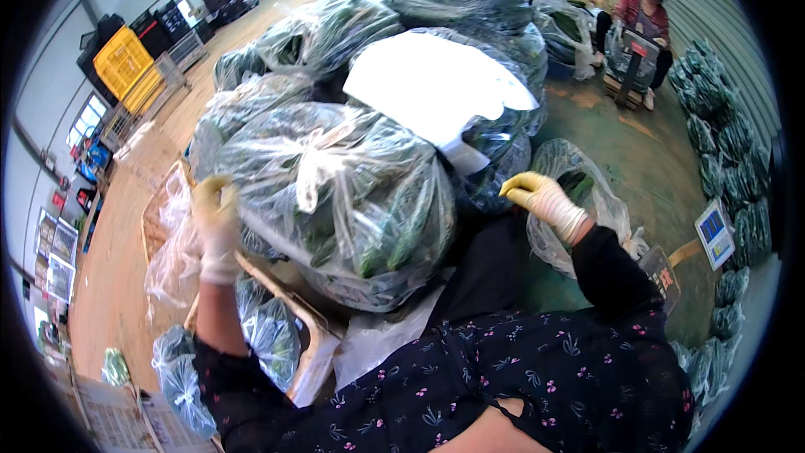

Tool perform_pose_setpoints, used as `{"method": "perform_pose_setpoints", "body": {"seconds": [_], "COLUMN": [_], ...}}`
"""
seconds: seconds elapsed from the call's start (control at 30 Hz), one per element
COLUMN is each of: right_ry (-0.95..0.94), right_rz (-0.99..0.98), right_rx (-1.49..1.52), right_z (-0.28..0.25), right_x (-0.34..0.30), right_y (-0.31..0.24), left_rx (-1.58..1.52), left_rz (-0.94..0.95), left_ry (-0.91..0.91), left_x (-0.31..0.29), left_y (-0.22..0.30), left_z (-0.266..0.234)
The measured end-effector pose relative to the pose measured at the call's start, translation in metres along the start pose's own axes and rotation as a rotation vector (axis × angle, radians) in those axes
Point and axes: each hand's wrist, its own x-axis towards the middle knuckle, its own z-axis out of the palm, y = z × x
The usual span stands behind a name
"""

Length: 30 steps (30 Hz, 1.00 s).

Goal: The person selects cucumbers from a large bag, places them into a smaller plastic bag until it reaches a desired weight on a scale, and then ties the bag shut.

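A large clear plastic bag of green cucumbers (369, 201) stands in front of me, its neck tied in a whitish knot (314, 164). Left of that bag my left hand (216, 218), in a pale yellowish glove, is raised with its fingers curled. Motion smears it, so I cannot see whether it holds anything. On the other side, my right hand (547, 204) wears a similar glove, fingers pressed together and pointing left. Anything between those fingertips is too small to make out. Just beyond and below it is an open clear bag (579, 176) with green produce inside.
A bright white sheet (432, 88) lies across the piled bags (457, 0) behind. Full bags (717, 117) line the shutter wall at right, near a scale display (714, 233). Another person (644, 17) sits by a scale at far right. Smaller bags (272, 340) are at lower left.
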Motion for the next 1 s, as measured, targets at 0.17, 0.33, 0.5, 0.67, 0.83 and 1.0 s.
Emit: {"method": "perform_pose_setpoints", "body": {"seconds": [0.17,0.33,0.5,0.67,0.83,1.0], "right_ry": [0.084,0.154,0.325,0.24,0.257,0.497], "right_rz": [0.04,0.194,0.332,0.323,-0.009,-0.58], "right_rx": [0.087,-0.08,-0.048,0.052,0.059,-0.511], "right_z": [-0.005,-0.031,-0.061,-0.066,-0.078,-0.061], "right_x": [-0.05,-0.103,-0.144,-0.11,-0.054,0.039], "right_y": [0.03,0.056,0.084,0.072,0.015,-0.068], "left_rx": [0.107,0.391,0.359,0.336,0.069,0.334], "left_rz": [0.331,0.155,-0.017,-0.017,0.106,0.924], "left_ry": [-0.552,-0.736,-0.678,-0.643,-0.578,-0.437], "left_x": [0.064,0.086,0.073,0.111,0.102,0.074], "left_y": [0.16,0.167,0.168,0.099,0.187,0.203], "left_z": [0.19,0.348,0.402,0.416,0.358,0.331]}}
